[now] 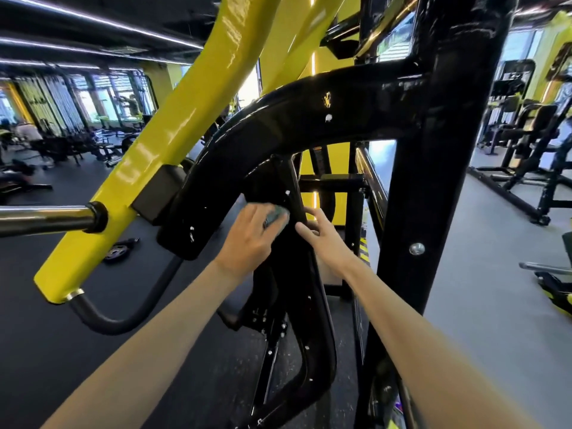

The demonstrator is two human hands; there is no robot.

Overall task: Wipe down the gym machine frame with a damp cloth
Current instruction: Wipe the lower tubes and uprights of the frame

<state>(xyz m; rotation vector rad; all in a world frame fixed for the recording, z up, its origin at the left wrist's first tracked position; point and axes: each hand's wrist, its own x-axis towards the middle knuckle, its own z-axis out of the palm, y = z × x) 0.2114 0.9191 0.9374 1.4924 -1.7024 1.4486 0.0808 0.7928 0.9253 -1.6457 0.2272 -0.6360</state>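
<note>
Wiping is under way — cloth (277, 214) gripped by left hand (247, 239), black strut (294, 187) held by right hand (325, 236) — lower frame (322, 351) is judged next.

Black frame (309, 119) overhead; yellow arm (185, 103) left

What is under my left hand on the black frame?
A blue-grey cloth, bunched under the left hand against the black frame. Only its upper edge shows past the hand; the rest of it, and the frame surface beneath, is covered.
</note>
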